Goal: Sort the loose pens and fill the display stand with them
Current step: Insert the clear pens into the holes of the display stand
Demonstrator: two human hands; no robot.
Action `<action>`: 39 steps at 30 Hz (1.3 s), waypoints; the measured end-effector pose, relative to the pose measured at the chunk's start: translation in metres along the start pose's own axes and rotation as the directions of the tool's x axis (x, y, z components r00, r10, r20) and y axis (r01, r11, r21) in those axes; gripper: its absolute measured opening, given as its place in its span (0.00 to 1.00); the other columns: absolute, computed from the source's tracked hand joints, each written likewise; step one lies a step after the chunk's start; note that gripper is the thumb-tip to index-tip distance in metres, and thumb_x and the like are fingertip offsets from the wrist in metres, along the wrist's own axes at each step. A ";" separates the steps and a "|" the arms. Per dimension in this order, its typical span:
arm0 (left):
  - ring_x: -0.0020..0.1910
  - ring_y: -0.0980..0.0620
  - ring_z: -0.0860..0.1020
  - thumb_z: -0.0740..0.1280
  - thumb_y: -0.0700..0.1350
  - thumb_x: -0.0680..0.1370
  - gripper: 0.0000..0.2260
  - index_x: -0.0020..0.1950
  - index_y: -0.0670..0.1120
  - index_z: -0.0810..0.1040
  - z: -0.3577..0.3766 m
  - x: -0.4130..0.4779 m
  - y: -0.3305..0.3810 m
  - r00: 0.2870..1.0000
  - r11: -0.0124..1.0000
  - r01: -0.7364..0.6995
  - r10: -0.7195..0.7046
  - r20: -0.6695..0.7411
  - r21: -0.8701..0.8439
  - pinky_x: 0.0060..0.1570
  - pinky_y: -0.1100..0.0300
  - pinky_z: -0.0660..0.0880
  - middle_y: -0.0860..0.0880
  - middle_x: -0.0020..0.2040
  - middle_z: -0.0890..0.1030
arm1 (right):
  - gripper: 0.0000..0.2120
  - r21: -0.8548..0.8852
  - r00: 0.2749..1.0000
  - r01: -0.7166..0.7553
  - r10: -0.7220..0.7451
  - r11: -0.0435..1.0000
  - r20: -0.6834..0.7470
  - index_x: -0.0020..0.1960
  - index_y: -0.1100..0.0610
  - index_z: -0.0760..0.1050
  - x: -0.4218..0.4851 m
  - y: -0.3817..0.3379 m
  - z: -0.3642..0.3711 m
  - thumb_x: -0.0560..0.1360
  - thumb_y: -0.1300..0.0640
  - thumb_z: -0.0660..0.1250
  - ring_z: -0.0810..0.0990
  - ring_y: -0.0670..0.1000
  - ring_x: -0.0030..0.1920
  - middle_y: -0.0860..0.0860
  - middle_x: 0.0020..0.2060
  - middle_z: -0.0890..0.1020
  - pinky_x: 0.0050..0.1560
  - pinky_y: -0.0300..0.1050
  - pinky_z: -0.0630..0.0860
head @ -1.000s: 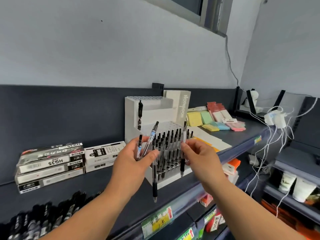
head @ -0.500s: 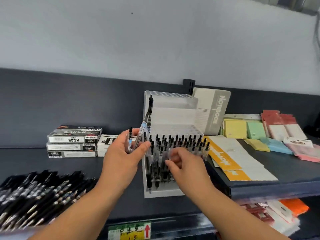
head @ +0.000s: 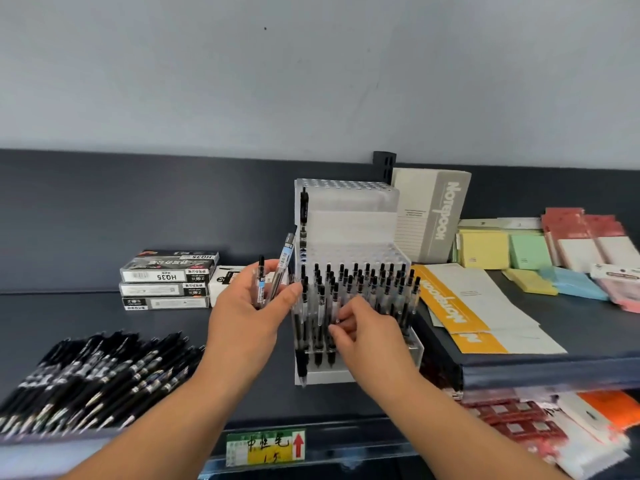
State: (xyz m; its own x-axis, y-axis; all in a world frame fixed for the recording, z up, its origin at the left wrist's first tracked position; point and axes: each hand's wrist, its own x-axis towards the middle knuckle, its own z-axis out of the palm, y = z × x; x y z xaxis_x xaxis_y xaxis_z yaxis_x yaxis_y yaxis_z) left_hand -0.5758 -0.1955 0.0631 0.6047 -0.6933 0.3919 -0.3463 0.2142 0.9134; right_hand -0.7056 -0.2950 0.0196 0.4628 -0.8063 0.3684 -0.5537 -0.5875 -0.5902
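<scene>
A clear stepped display stand [head: 349,216] sits mid-shelf. Its lowest tier holds several black-capped pens [head: 363,282]; one lone pen [head: 303,209] stands at the upper left. My left hand [head: 249,313] grips a few pens [head: 277,271] just left of the stand, their tips pointing up. My right hand [head: 367,330] is at the stand's front row, fingers curled and pinching a clear pen [head: 333,323] seated there. A large pile of loose black pens [head: 90,379] lies on the shelf at the lower left.
Stacked pen boxes [head: 166,282] stand behind my left hand. A grey notebook [head: 433,216] leans right of the stand. Yellow-and-white notebooks [head: 474,306] and coloured sticky-note pads [head: 530,254] lie to the right. A price label [head: 265,446] marks the shelf edge.
The view swung left and down, bringing the loose pen pile into sight. My right hand lowered its pen from above the stand into the front row. My left hand kept its pens.
</scene>
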 end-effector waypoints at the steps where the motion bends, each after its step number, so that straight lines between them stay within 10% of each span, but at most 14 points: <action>1: 0.20 0.64 0.69 0.70 0.47 0.75 0.07 0.51 0.55 0.76 -0.001 -0.001 0.000 1.000 1.000 -0.002 0.002 0.000 0.003 0.25 0.71 0.65 0.51 0.39 0.82 | 0.07 0.015 1.000 -0.014 0.014 1.000 0.005 0.53 0.52 0.72 -0.002 0.001 0.000 0.77 0.52 0.67 0.77 0.41 0.40 0.41 0.39 0.76 0.44 0.38 0.77; 8: 0.20 0.64 0.69 0.71 0.46 0.74 0.04 0.47 0.50 0.78 0.001 0.000 0.002 0.997 0.989 0.066 -0.063 0.034 -0.131 0.25 0.71 0.64 0.61 0.27 0.76 | 0.03 0.311 0.997 -0.003 0.026 0.950 -0.068 0.46 0.46 0.77 -0.019 -0.014 -0.020 0.75 0.52 0.70 0.77 0.38 0.37 0.43 0.38 0.80 0.38 0.27 0.72; 13: 0.21 0.64 0.70 0.71 0.45 0.74 0.05 0.48 0.47 0.79 0.014 -0.004 0.006 0.989 0.972 0.116 -0.093 0.119 -0.206 0.25 0.73 0.65 0.60 0.26 0.76 | 0.04 0.495 0.980 -0.093 -0.009 0.864 0.200 0.49 0.47 0.80 -0.022 -0.028 -0.033 0.74 0.54 0.71 0.80 0.39 0.37 0.44 0.38 0.84 0.44 0.33 0.78; 22: 0.25 0.64 0.72 0.71 0.46 0.75 0.04 0.48 0.48 0.80 0.023 -0.003 0.009 0.979 0.970 0.127 -0.090 0.180 -0.206 0.29 0.70 0.68 0.59 0.29 0.78 | 0.02 0.486 0.989 -0.076 0.002 0.871 0.151 0.46 0.48 0.81 -0.021 -0.025 -0.045 0.74 0.54 0.71 0.79 0.39 0.37 0.45 0.39 0.83 0.41 0.31 0.76; 29: 0.24 0.58 0.67 0.60 0.52 0.80 0.09 0.49 0.52 0.78 0.015 -0.002 0.003 0.994 0.982 0.073 -0.057 0.096 -0.172 0.26 0.70 0.68 0.50 0.41 0.80 | 0.02 0.340 0.967 -0.059 0.139 0.939 -0.215 0.47 0.50 0.79 0.005 -0.008 -0.052 0.75 0.53 0.70 0.81 0.44 0.42 0.45 0.39 0.82 0.43 0.36 0.76; 39: 0.29 0.61 0.73 0.60 0.54 0.80 0.10 0.52 0.54 0.80 0.009 -0.001 -0.011 0.990 0.983 0.096 -0.077 0.120 -0.154 0.32 0.69 0.71 0.55 0.39 0.79 | 0.04 0.038 0.988 -0.098 0.102 0.994 -0.117 0.46 0.49 0.73 0.006 0.001 -0.017 0.77 0.51 0.67 0.74 0.37 0.38 0.40 0.37 0.76 0.35 0.25 0.67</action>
State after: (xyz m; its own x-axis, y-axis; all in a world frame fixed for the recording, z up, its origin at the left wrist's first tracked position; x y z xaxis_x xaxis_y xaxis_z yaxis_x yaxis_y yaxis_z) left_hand -0.5790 -0.2035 0.0512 0.5390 -0.7855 0.3039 -0.1719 0.2506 0.9527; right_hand -0.7145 -0.3018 0.0335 0.3196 -0.8647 0.3875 -0.5695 -0.5021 -0.6508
